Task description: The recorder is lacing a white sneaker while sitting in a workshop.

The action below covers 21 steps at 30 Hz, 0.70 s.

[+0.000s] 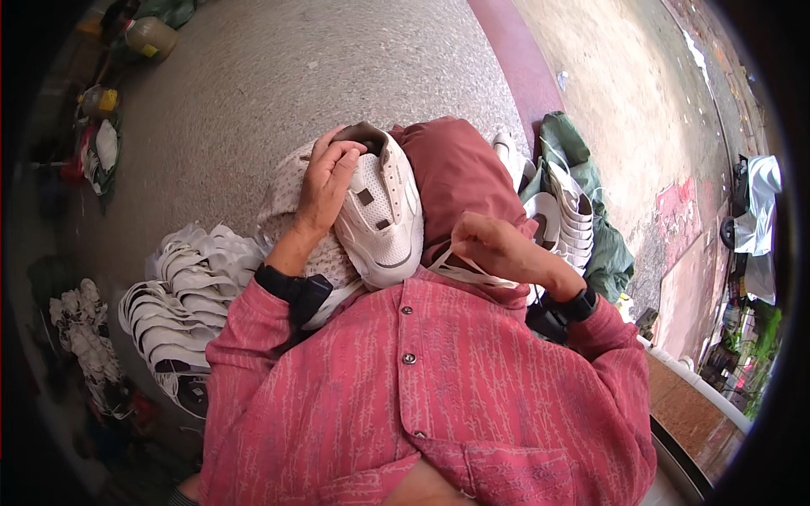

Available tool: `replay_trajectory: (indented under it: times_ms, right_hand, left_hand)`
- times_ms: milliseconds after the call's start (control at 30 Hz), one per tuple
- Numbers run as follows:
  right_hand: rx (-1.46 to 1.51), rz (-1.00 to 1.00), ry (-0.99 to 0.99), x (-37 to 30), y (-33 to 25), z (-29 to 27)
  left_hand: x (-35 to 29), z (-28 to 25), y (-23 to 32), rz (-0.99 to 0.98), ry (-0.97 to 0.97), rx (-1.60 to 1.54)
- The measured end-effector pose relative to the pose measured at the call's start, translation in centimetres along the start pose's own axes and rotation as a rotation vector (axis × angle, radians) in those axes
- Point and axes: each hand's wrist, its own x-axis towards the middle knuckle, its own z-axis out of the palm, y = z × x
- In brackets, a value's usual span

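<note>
A white sneaker (364, 240) lies across my lap, its toe toward my body and its dark-lined collar away from me. My left hand (327, 181) grips the shoe at the collar, fingers curled over its edge. To the right, over the reddish-brown trouser leg (460, 169), my right hand (494, 246) is closed in a pinch on a white shoelace (468, 274). The lace hangs in a loop below the fingers. Where its ends run I cannot make out.
At my left are stacked white shoe uppers (190, 287) and, farther out, a bundle of whitish laces (87, 333). At my right, white shoe pieces (569, 215) lie by a green sack (607, 253). A patterned cloth (291, 190) covers my left leg.
</note>
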Motion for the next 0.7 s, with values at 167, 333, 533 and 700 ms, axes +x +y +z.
replay_trajectory:
  times_ms: [167,333,533,700]
  right_hand:
    - [0.556,0.358,-0.042,1.1,-4.8,-3.0]
    - [0.9,0.222,0.094,3.6,-9.1,-5.8]
    - [0.794,-0.232,0.273,5.7,-11.9,-9.5]
    - [0.715,-0.162,0.11,7.5,-13.4,-7.9]
  left_hand:
    - [-0.1,-0.2,2.7,0.253,0.029,0.371]
    - [-2.0,0.3,11.6,-0.244,-0.608,-0.787]
    - [-2.6,-8.3,13.6,-0.151,-0.598,-0.902]
    - [-6.2,-13.6,14.4,-0.091,-0.57,-0.797]
